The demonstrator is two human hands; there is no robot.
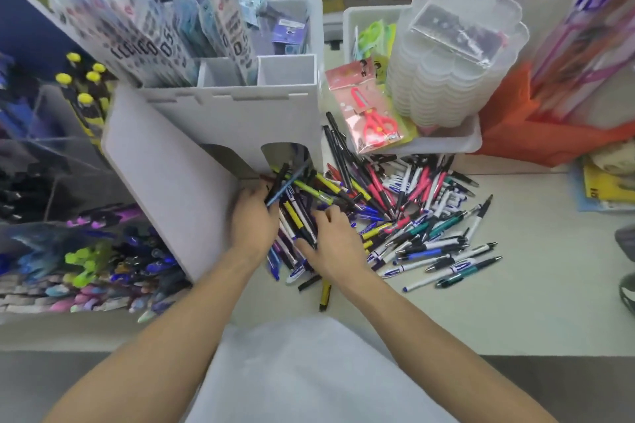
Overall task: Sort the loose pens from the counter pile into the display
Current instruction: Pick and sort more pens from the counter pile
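Several pens [280, 184] pinched in left hand [252, 216] above the counter pile [395, 216], right hand [331, 240] flat and loose beside: square tips before sliding toward the display [86, 268].

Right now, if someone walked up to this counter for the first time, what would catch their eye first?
Most likely the big pile of loose pens sprawled across the middle of the counter, with both hands in its left edge. The left hand grips a few pens by the white display stand, while the right hand rests on the pile. Behind the pile, pink scissors in their packet lean beside a tall stack of clear plastic boxes.
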